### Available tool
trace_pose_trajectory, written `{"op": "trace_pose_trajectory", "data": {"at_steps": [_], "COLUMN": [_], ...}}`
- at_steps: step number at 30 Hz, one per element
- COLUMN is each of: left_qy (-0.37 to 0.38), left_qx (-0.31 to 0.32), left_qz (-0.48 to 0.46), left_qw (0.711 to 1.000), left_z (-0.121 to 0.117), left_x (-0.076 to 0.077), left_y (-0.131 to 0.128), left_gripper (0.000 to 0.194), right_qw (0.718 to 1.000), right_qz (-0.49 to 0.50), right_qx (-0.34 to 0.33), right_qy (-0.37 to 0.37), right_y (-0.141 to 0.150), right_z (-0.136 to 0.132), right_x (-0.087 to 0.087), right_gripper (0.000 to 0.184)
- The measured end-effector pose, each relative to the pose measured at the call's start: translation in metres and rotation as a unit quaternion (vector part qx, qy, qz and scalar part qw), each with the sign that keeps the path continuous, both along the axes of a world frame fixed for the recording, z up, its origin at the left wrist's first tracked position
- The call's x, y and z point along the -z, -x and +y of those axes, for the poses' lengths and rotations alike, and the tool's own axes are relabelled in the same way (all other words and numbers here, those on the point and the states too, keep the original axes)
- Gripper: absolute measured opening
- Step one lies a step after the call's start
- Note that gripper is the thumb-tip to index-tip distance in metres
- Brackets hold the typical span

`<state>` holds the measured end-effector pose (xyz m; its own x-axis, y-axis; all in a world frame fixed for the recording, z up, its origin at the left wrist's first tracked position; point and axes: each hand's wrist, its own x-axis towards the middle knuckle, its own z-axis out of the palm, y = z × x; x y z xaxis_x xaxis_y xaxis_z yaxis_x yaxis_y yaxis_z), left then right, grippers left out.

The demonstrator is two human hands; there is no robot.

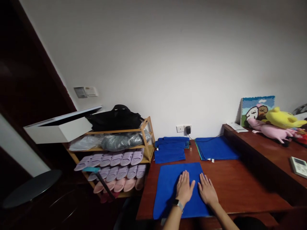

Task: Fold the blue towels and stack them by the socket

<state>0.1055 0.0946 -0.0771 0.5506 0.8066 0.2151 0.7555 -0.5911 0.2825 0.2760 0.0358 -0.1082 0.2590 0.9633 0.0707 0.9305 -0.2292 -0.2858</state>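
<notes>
A blue cloth [168, 183] lies spread flat on the dark wooden table [240, 188] near its front edge. My left hand [184, 187] rests flat on the cloth, fingers stretched out, a watch on its wrist. My right hand [207, 189] lies flat beside it on the cloth's right edge, fingers spread too. Neither hand holds anything. Behind the cloth sits a pile of folded blue cloths [170, 149], and to its right a flat stack of blue cloths [216, 148].
A wooden shoe rack [146, 137] with several pink and lilac slippers stands left of the table, a black bag and an open white box on top. A raised shelf at the right holds plush toys [275, 126], a picture and a remote [298, 166]. A wall socket is behind.
</notes>
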Motion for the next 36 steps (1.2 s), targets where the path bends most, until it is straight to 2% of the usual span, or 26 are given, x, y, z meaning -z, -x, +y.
{"op": "trace_pose_trajectory", "data": {"at_steps": [3,6,8,14,17,22,30,36], "left_qy": [0.030,0.035,0.031,0.022,0.007,-0.010,0.025,-0.001], "left_qx": [0.039,0.039,0.008,-0.125,-0.148,-0.151,-0.155,-0.152], "left_qz": [-0.004,0.014,0.033,0.064,0.061,0.055,0.071,0.080], "left_qw": [0.999,0.999,0.999,0.990,0.987,0.987,0.985,0.985], "left_z": [-0.009,-0.006,0.003,0.036,0.041,0.041,0.038,0.041], "left_x": [0.011,0.017,0.016,0.007,0.014,0.023,0.013,0.017], "left_y": [-0.034,-0.024,0.003,0.111,0.137,0.137,0.137,0.139], "left_gripper": [0.073,0.072,0.073,0.081,0.082,0.080,0.084,0.081], "right_qw": [1.000,1.000,1.000,1.000,1.000,1.000,0.998,0.999], "right_qz": [-0.013,-0.013,-0.005,0.000,-0.004,0.005,-0.003,0.001], "right_qx": [-0.012,-0.012,-0.005,0.007,0.007,0.004,0.009,0.002], "right_qy": [0.017,0.007,-0.005,0.011,0.009,0.023,0.060,0.044], "right_y": [-0.001,-0.001,0.000,0.002,0.001,-0.004,-0.008,-0.008], "right_z": [0.000,0.000,0.001,0.000,0.000,0.005,0.038,0.043], "right_x": [-0.001,0.000,-0.001,-0.003,0.002,0.005,-0.019,-0.008], "right_gripper": [0.068,0.067,0.068,0.069,0.069,0.069,0.069,0.070]}}
